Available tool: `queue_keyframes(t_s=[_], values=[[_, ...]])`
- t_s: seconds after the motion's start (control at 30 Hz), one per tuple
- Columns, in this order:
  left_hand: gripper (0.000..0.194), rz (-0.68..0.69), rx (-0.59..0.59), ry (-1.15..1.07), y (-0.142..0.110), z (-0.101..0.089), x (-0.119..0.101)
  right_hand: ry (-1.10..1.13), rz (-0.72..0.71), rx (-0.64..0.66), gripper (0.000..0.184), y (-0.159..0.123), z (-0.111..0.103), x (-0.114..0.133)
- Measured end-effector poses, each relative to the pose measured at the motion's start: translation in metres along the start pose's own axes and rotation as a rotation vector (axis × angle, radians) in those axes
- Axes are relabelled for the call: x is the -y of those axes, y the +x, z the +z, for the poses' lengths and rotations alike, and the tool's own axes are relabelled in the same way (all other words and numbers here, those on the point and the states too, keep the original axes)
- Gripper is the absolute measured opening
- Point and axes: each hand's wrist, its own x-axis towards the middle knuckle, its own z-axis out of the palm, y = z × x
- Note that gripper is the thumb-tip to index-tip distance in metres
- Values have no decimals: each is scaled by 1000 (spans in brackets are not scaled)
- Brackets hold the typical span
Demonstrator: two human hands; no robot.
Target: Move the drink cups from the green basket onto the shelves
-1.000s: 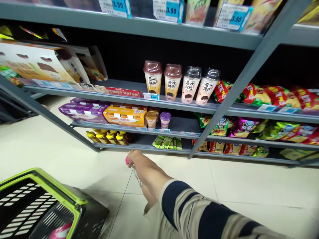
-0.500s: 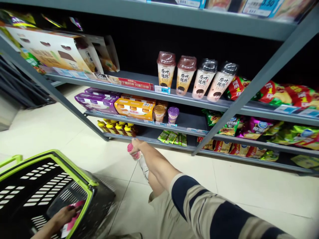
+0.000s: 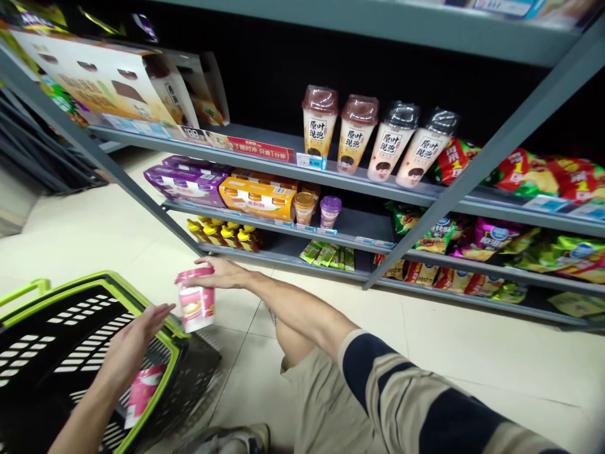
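My right hand (image 3: pixel 222 273) grips a pink-and-white lidded drink cup (image 3: pixel 197 310) near its lid, holding it upright beside the corner of the shopping basket. Reaching toward that cup, my left hand (image 3: pixel 135 340) has its fingers stretched out and holds nothing. The fingertips come close to the cup; whether they touch it I cannot tell. A second pink-and-white cup (image 3: pixel 143 394) lies tilted inside the black basket with a lime-green rim (image 3: pixel 113 281), below my left hand.
Ahead is a grey metal shelf (image 3: pixel 265 157). It carries milk tea cups (image 3: pixel 352 133), an orange multipack (image 3: pixel 258 200), a purple multipack (image 3: pixel 186 186), yellow-capped bottles (image 3: pixel 229 236) and snack bags (image 3: pixel 491 238). A slanting shelf post (image 3: pixel 425 217) stands right of centre. Pale floor tiles (image 3: pixel 326 309) lie below.
My right hand has brought the pink cup left and nearer, up to the basket's corner. My left hand has let go of the other cup in the basket and risen, fingers straightened.
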Motion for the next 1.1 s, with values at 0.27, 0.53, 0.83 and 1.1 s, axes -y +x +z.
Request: queue_keyframes(t_s=[0.27,0.53,0.83,1.1], values=[[61,-206,190,-369,-28,43,-28,177,-85,2,90,-14,34,28],[61,-22,56,-399,-26,22,-33,-4,-39,125,90,-14,32,16],[54,34,113,-582,-39,31,-43,73,-49,260,69,-20,41,16],[95,81,98,-622,-29,36,-38,-31,-21,278,71,-24,38,22]])
